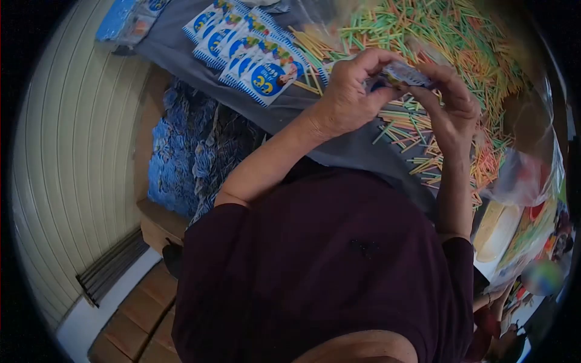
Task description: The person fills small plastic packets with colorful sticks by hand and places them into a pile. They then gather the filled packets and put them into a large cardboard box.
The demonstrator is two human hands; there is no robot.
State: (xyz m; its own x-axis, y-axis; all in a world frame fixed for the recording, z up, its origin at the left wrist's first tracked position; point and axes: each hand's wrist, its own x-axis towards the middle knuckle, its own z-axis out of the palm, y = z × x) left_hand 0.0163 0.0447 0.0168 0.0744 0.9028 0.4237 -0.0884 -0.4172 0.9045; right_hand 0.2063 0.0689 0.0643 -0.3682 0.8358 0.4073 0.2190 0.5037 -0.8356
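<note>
Both of my hands meet over the table around one small printed packet (407, 74). My left hand (357, 91) pinches its left end between thumb and fingers. The fingers of my right hand (451, 106) close on its right side. Left of my hands, several blue and white packets (266, 78) lie overlapping in rows on the dark cloth (327, 148). Thin sticks (423, 30) in green, orange, yellow and pink are heaped behind and under my hands. Whether anything sits inside the held packet cannot be made out.
A blue plastic pack (130, 21) lies at the table's upper left corner. Below that edge is a blue patterned bundle (175, 163) by a cardboard box (160, 224). Clear plastic (523, 175) and a pale tray (499, 233) are at right. Another person's arm (490, 299) shows lower right.
</note>
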